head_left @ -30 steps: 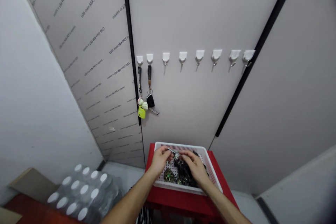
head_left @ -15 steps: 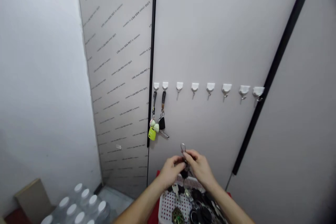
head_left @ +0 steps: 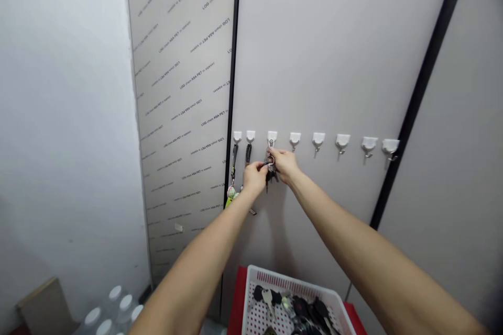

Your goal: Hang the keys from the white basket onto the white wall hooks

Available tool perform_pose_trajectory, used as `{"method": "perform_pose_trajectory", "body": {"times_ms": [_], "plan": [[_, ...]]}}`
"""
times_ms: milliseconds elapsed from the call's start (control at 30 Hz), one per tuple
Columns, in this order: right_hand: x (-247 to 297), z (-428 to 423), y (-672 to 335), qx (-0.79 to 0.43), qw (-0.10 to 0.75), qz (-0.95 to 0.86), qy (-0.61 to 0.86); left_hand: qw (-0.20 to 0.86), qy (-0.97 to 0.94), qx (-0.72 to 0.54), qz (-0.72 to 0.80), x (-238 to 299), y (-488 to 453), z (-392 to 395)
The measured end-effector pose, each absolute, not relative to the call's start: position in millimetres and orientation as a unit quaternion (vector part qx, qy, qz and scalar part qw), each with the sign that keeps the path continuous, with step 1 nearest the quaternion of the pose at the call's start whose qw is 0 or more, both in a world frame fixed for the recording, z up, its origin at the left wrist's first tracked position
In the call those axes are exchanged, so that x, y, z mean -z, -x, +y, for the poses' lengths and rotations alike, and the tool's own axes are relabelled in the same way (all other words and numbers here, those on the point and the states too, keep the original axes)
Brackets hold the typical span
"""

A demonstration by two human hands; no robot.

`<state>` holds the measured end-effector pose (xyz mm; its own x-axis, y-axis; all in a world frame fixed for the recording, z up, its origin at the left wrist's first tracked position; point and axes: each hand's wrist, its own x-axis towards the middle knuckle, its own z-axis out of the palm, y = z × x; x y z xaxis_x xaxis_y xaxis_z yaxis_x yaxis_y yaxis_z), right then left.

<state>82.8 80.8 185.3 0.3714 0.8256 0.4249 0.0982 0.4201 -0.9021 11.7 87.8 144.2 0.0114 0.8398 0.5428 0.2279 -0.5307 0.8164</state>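
Note:
Both my hands are raised to the wall and pinch a bunch of dark keys (head_left: 269, 174) on a metal clip. My left hand (head_left: 254, 178) grips it from the left, my right hand (head_left: 283, 164) from the right. The clip's loop (head_left: 271, 144) sits at the third white hook (head_left: 272, 136) in a row of several. Two key sets hang from the first two hooks (head_left: 237, 136); a green tag (head_left: 229, 200) shows below my left wrist.
A white perforated basket (head_left: 254, 285) with several more keys stands on a red surface (head_left: 236, 303) below. Several free white hooks (head_left: 342, 140) continue to the right. Capped bottles (head_left: 118, 303) and a cardboard piece (head_left: 37, 306) lie at the lower left.
Both hands lifted a key bunch out of the basket and carried it up to the third hook. The view tilted upward with them.

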Motion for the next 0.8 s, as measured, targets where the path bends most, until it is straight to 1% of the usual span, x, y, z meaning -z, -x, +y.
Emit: {"method": "perform_pose_trajectory", "body": {"times_ms": [167, 367, 500, 600, 800], "plan": [[-171.7, 87.0, -87.0, -0.245, 0.664, -0.498, 0.500, 0.252, -0.680, -0.528, 0.441, -133.9, -13.1, 93.3], [-154.3, 87.6, -99.7, -0.174, 0.653, -0.510, 0.532, 0.267, -0.682, -0.493, 0.469, -121.8, -9.5, 91.3], [-138.5, 69.7, -109.2, -0.129, 0.635, -0.514, 0.562, 0.277, -0.686, -0.479, 0.472, -106.4, -6.4, 82.1], [-105.2, 44.5, -116.7, -0.119, 0.577, -0.557, 0.585, 0.314, -0.687, -0.469, 0.458, -76.1, -6.3, 68.2], [6.8, -18.2, -129.3, -0.201, 0.409, -0.631, 0.628, 0.413, -0.698, -0.377, 0.447, 21.3, -12.0, 19.8]]}}
